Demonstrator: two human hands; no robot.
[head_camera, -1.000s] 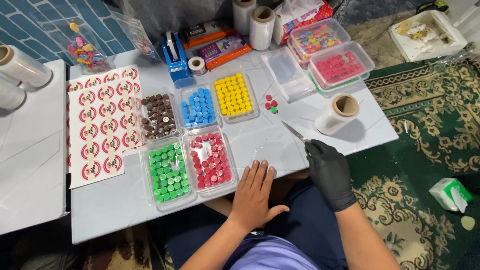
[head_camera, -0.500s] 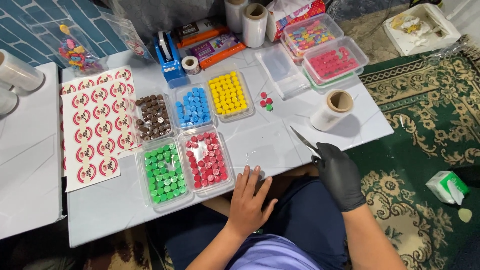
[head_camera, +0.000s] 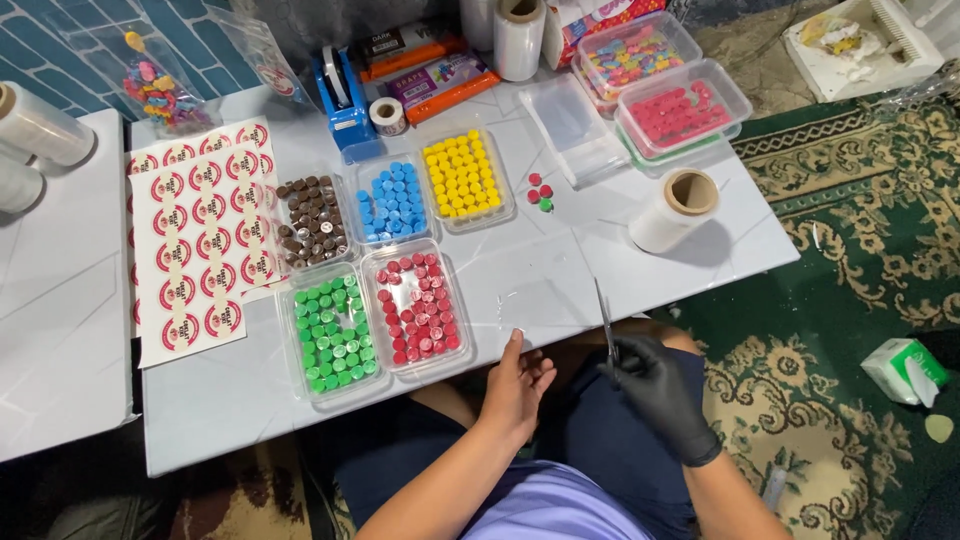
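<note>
White marble-look table (head_camera: 600, 250) is sitting over a green patterned carpet (head_camera: 850, 200), and it's pretty loaded. Bare left hand (head_camera: 518, 385) is hanging at the near edge, fingers loosely released, fingertips just touching a clear plastic piece (head_camera: 535, 300) lying flat near that edge. Right hand (head_camera: 655, 385), in a black glove, is clenching around thin metal tweezers (head_camera: 604, 322) pointing toward the far side. Just left of the plastic, trays of red caps (head_camera: 415, 308) and green caps (head_camera: 332, 337) are sitting side by side; a roll of clear film (head_camera: 675, 210) is lying further right.
</note>
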